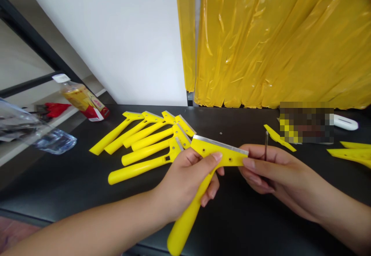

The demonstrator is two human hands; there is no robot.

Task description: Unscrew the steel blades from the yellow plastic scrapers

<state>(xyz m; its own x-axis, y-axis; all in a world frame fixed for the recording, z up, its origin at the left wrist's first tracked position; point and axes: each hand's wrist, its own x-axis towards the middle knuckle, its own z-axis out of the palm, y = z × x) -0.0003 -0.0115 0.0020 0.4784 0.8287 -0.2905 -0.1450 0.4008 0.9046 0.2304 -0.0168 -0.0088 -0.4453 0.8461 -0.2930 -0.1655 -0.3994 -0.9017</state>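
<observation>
A yellow scraper (188,217) with a metal blade along its head is held up in front of me, its handle slanting down to the lower left. My left hand (182,178) is closed around its neck, thumb flat on the head below two small dark holes. The fingers of my right hand (281,174) pinch the head's right corner. A thin metal rod (266,147) sticks up from that same hand; its lower part is hidden by the fingers. Several similar yellow scrapers (139,167) lie fanned out beyond my left hand.
On the black tabletop (226,225) lie a tiny ring-shaped part (220,133), a yellow strip-like piece (279,138) and more yellow pieces (352,153) at right. A white object (344,122) sits behind. Bottles (85,99) stand left; yellow wrapping (278,43) hangs at the back.
</observation>
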